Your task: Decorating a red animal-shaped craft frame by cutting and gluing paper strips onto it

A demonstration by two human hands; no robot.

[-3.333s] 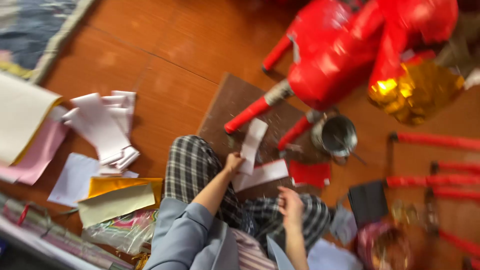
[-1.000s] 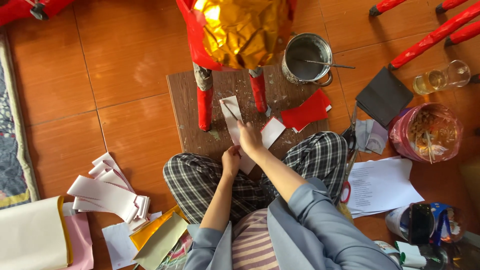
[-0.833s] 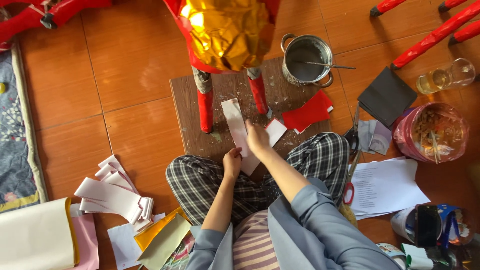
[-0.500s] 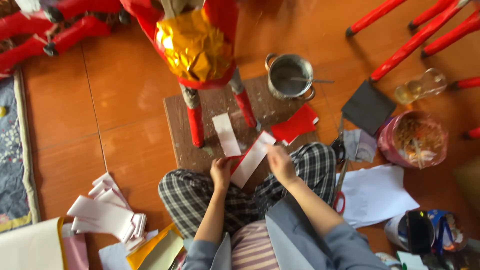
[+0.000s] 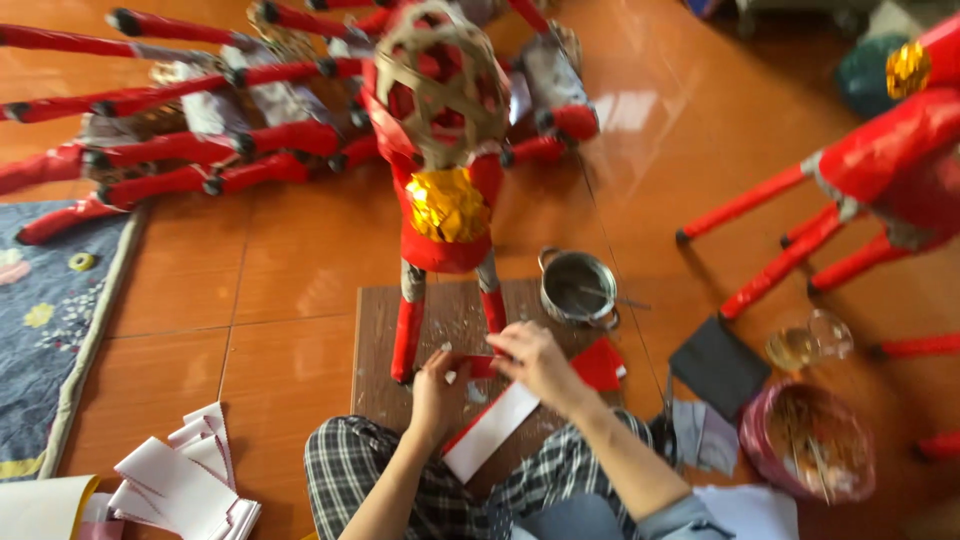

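Holding a flat paper strip, red on 1 face and white on the other, over the brown board.
Left hand and right hand pinch its upper end, fingers curled closed, beside the glossy red frame figure and round metal pot.

My left hand and right hand were both closed in a pinch, close together, forearms reaching forward.

You have no labels, signs or screens here; one pink crinkled plastic bag sits by the floor's right edge.
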